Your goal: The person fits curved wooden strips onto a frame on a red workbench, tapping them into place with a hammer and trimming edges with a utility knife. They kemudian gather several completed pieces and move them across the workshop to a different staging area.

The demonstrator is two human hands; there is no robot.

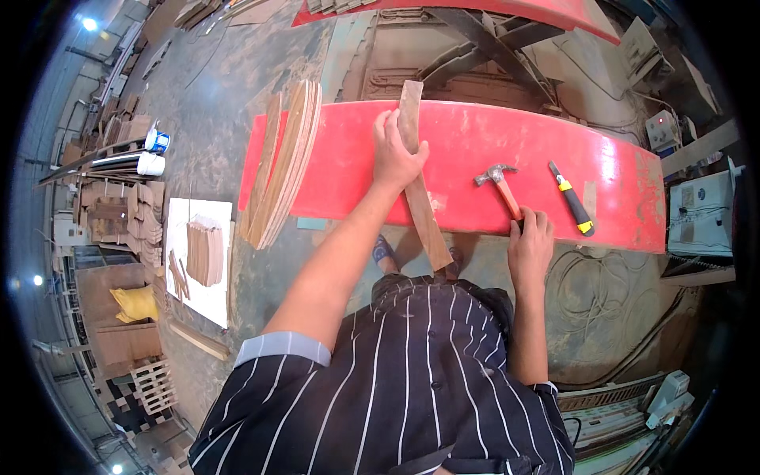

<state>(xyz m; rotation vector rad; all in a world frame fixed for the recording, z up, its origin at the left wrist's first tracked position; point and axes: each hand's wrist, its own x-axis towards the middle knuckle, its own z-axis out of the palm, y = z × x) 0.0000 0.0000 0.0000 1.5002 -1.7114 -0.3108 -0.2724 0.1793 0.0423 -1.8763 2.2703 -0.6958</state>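
My left hand [396,150] grips a long narrow wooden strip [424,222] that lies across the red table top [475,150] and sticks out over its near edge. My right hand [529,241] closes around the end of the handle of a claw hammer [499,180], whose steel head rests on the red surface. A yellow and black utility knife [571,198] lies just right of the hammer, untouched.
A stack of curved wooden strips [281,162] lies on the table's left end. More wood pieces [206,249] sit on a white sheet on the floor at left. Machines [701,210] stand at the right, cables coil on the floor below.
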